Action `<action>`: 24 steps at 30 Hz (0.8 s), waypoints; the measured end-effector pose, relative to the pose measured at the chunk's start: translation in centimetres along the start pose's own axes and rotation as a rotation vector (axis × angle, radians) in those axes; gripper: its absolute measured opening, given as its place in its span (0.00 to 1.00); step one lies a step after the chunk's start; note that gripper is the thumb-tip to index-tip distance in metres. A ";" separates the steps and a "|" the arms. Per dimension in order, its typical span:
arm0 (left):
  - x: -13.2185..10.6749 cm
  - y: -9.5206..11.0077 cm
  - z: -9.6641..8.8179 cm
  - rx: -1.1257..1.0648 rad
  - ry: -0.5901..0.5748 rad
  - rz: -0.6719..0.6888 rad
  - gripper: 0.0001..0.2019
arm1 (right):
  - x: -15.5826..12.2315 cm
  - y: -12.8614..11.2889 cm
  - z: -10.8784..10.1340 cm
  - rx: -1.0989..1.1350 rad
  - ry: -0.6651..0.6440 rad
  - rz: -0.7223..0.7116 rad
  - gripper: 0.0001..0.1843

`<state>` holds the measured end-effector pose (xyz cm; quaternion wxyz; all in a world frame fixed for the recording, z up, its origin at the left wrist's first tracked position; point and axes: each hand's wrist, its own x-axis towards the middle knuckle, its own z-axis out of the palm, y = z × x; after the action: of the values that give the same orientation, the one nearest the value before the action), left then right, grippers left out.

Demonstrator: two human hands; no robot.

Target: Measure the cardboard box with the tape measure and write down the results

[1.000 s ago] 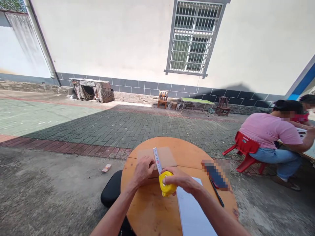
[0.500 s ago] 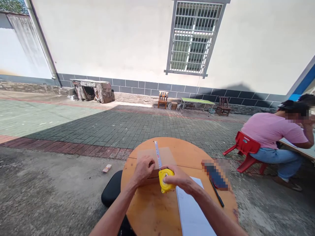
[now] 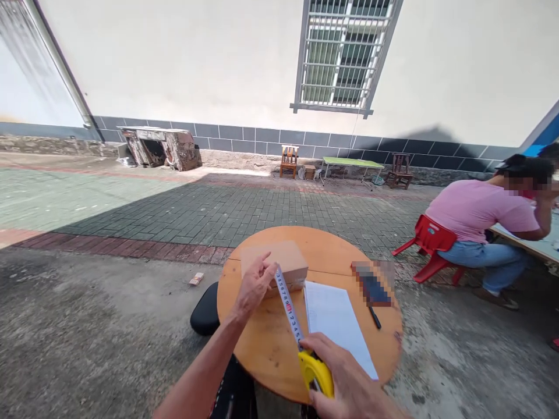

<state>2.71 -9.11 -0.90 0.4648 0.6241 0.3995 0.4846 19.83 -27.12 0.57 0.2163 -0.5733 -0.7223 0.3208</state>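
My right hand (image 3: 336,372) grips a yellow tape measure (image 3: 315,372) by its case, low over the near edge of the round wooden table. Its white blade runs up and left to my left hand (image 3: 257,282). There, thumb and fingers close at the blade's far end, which they partly hide; the figures 3 onward show. My left hand is in front of a brown cardboard box (image 3: 283,256) and covers part of its near side. Right of the box lies white paper (image 3: 338,317).
The round table (image 3: 262,361) also holds a black pen (image 3: 374,317) and a blurred dark flat object (image 3: 373,285). A black seat (image 3: 205,311) stands left of it. To the right, a person in a pink shirt (image 3: 471,206) sits on a red chair (image 3: 437,235).
The tape measure has come off the box top and moved toward me, its blade now slanting across the box's near side. My left hand has gone to the blade's end. The view has tilted down.
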 end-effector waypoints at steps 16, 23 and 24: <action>-15.0 -3.2 2.7 0.335 -0.109 0.057 0.16 | -3.7 7.1 7.8 -0.262 0.212 -0.076 0.45; -18.8 -7.3 1.1 0.533 -0.029 -0.039 0.21 | -4.9 8.8 8.4 -0.159 0.303 -0.078 0.40; -18.8 -7.9 1.0 0.552 -0.023 -0.034 0.21 | -4.9 9.0 8.5 -0.125 0.309 -0.057 0.40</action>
<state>-0.72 -25.20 -13.07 0.2899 0.7258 0.5215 0.3423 21.44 -32.44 -11.47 0.2980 -0.6075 -0.7148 0.1770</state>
